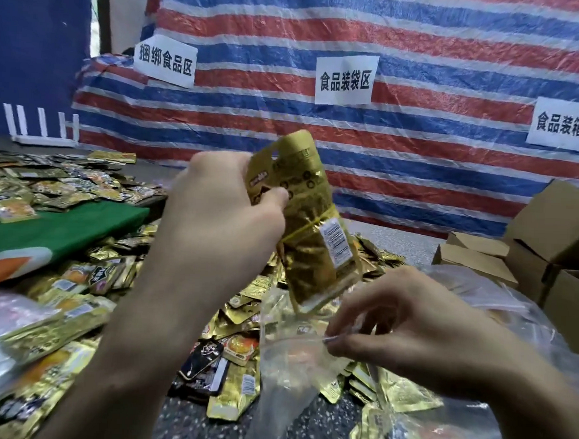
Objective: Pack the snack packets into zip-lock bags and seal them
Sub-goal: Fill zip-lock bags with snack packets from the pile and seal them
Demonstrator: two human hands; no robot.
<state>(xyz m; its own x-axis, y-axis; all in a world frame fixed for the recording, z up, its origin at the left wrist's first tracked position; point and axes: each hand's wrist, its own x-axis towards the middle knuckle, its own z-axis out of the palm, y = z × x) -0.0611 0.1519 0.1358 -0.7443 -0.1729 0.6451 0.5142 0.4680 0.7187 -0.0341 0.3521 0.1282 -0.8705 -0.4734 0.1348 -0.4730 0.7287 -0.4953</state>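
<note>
My left hand (228,213) grips a bundle of gold snack packets (313,247) by its upper part. The bundle stands nearly upright, leaning a little to the right, with a yellow rubber band (309,227) round its middle and a white label on its right side. Its lower end sits at the open mouth of a clear zip-lock bag (291,368). My right hand (409,327) pinches the bag's rim, and the bag hangs unsealed below those fingers. Loose gold packets (78,313) lie heaped beneath both hands.
</note>
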